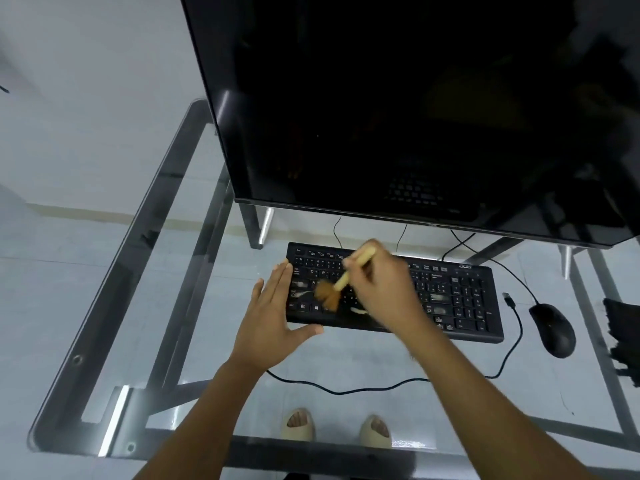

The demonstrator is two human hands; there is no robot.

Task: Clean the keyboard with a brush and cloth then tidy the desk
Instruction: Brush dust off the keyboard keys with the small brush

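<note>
A black keyboard (460, 296) lies on the glass desk (194, 306) under the monitor. My right hand (381, 289) grips a brush (341, 282) with a pale wooden handle; its brown bristles rest on the keys at the left half, blurred. My left hand (273, 317) lies flat with straight fingers against the keyboard's left end, thumb along its front edge. White smudges show on several keys. A dark cloth (623, 337) lies at the desk's right edge, partly cut off.
A large dark monitor (415, 116) stands at the back, overhanging the keyboard. A black mouse (552, 329) sits to the right, its cable (346, 389) looping along the front, with a loose USB plug (508, 299). Feet in sandals (299, 424) show through the glass.
</note>
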